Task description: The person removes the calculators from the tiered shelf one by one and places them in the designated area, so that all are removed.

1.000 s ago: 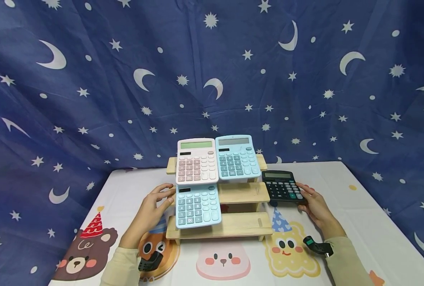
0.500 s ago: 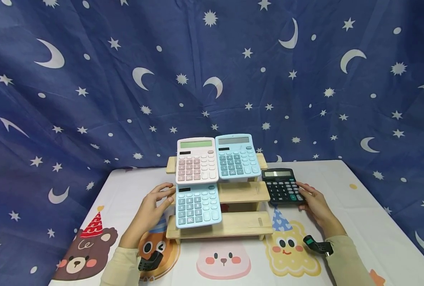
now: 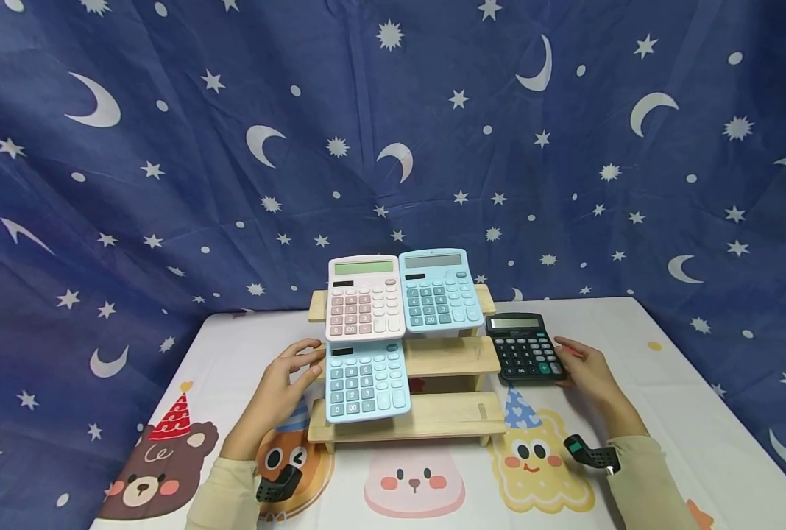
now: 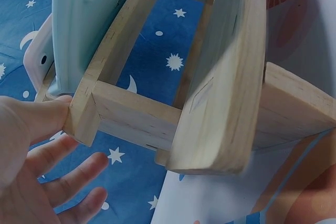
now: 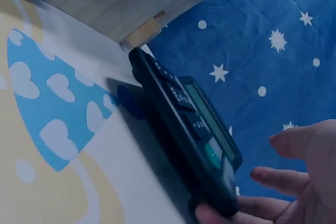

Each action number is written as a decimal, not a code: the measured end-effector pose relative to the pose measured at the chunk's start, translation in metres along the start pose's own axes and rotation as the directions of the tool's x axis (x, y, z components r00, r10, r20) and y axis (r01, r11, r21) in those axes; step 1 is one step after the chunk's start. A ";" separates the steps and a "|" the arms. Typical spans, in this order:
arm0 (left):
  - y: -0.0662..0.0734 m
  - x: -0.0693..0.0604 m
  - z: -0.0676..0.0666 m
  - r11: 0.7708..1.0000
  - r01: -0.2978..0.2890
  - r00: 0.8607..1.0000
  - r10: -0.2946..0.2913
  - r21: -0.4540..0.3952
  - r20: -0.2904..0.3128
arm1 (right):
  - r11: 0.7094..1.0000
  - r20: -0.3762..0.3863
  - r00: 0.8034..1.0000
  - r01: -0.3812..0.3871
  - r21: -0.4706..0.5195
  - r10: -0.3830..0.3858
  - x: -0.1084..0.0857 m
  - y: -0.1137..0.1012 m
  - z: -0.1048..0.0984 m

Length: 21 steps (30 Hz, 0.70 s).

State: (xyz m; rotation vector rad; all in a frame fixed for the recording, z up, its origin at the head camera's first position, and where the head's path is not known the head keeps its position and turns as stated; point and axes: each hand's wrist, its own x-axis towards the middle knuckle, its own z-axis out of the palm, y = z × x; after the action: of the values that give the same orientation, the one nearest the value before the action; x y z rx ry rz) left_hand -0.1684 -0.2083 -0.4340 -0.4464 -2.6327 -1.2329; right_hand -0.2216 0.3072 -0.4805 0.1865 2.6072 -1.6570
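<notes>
A wooden tiered stand (image 3: pixel 455 416) stands mid-table. My left hand (image 3: pixel 287 379) is at its left end; in the left wrist view, the thumb and a finger of that hand (image 4: pixel 39 156) pinch the end of a plank, other fingers spread. On the top tier sit a pink-and-white calculator (image 3: pixel 366 298) and a light blue one, the blue calculator (image 3: pixel 441 291). A second light blue calculator (image 3: pixel 366 383) leans below, its screen hidden. The black calculator (image 3: pixel 524 350) lies right of the stand. My right hand (image 3: pixel 588 372) has its fingers at the lower right corner (image 5: pixel 226 203), thumb apart from it.
A white tablecloth (image 3: pixel 631 331) with cartoon prints covers the table. Behind it hangs a dark blue curtain (image 3: pixel 459 154) with moons and stars. Bare planks show on the middle tier (image 3: pixel 452 357) and the bottom tier.
The black calculator's face has tilted slightly toward the head camera and its lower edge sits nearer. My right thumb has come off it and that hand shifted slightly right. My left hand stays put.
</notes>
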 end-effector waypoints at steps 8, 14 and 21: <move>-0.001 -0.001 0.001 1.000 -0.002 1.000 0.002 -0.002 -0.004 | 0.977 -0.026 0.999 0.030 -0.212 -0.036 -0.007 -0.013 0.000; 0.000 -0.001 0.000 1.000 -0.006 1.000 0.006 0.004 -0.002 | 0.970 -0.020 0.999 0.023 -0.243 -0.028 -0.008 -0.016 0.000; 0.000 0.000 0.000 1.000 -0.004 1.000 0.004 0.010 0.000 | 0.972 -0.016 1.000 0.014 -0.235 -0.018 -0.008 -0.017 -0.002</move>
State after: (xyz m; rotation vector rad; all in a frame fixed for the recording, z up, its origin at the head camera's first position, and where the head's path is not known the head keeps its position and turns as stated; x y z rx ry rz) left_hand -0.1682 -0.2082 -0.4341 -0.4494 -2.6359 -1.2179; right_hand -0.2156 0.3015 -0.4631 0.1711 2.7956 -1.3392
